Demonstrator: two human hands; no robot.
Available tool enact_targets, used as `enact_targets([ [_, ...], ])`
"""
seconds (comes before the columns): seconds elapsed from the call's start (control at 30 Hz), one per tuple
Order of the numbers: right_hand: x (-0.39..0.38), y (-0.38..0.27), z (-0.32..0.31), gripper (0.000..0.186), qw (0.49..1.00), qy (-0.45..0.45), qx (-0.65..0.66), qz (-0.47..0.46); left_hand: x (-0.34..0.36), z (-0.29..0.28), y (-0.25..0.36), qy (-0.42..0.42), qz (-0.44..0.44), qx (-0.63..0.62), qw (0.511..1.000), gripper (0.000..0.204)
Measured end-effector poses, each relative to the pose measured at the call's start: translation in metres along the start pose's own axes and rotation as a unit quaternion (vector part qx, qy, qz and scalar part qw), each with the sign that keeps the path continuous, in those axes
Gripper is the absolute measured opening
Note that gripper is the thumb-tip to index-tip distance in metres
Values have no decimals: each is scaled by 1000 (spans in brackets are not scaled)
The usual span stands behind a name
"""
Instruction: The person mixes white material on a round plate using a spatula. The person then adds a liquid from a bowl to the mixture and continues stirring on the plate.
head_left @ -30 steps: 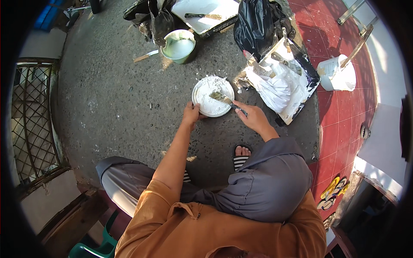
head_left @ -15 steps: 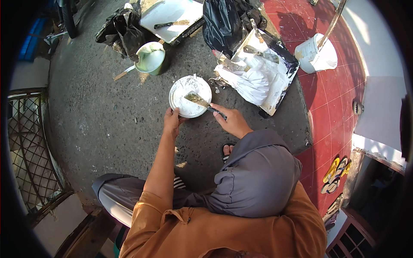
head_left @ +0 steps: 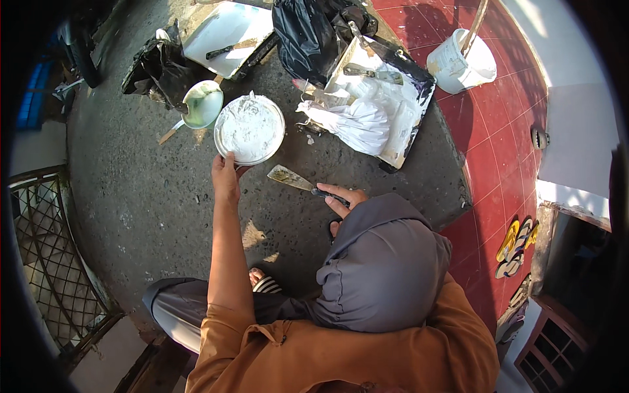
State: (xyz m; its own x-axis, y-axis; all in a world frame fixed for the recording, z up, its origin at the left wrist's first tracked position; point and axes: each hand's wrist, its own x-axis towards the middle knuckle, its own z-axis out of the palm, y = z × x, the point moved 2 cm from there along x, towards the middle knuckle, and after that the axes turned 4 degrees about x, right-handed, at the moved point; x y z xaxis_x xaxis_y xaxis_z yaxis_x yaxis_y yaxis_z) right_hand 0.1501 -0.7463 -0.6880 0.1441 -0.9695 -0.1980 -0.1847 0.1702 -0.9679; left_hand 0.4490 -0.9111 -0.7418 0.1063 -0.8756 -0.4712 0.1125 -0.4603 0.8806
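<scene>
Here's the round white lid, out in front of the person and a little left of centre, its top coated with white paste. The left hand has it by the near rim, thumb over the edge and fingers curling underneath; whether the lid's underside touches the ground, I cannot tell. Over to the right hand, and it's closed around the black handle of a scraper, forefinger stretched along the grip. The blade, crusted with dried stuff, points left toward the lid but stands clear of it, above the rough grey ground.

Just beyond the lid on the left sits a pale green bucket, with a wooden-handled knife lying beside it. Behind that, a crumpled dark bag, and a white tray carrying a second scraper. Right of the tray slumps a shiny black bag.

Swing right: a white bundle rests on a smeared board, more tools lying at its far end. Past it, on red tiles, a white bucket has a stick leaning out.
</scene>
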Motion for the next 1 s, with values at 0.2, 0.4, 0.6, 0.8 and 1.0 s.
enact_targets([
  [0.2, -26, -3, -18, 39, 999, 6, 35, 19, 2, 44, 88, -43, 84, 18, 995, 29],
  [0.4, -52, 7, -28, 39, 997, 21, 54, 41, 1, 135, 121, -132, 100, 65, 984, 27],
  [0.6, -72, 14, -37, 39, 995, 36, 67, 62, -1, 224, 105, -192, 79, 117, 971, 27],
  [0.8, -89, 22, -44, 39, 992, 52, 81, 84, -13, 287, 71, -236, 86, 136, 958, 30],
  [1.0, -102, 26, -50, 40, 989, 64, 91, 100, -17, 328, 53, -213, 127, 224, 942, 35],
])
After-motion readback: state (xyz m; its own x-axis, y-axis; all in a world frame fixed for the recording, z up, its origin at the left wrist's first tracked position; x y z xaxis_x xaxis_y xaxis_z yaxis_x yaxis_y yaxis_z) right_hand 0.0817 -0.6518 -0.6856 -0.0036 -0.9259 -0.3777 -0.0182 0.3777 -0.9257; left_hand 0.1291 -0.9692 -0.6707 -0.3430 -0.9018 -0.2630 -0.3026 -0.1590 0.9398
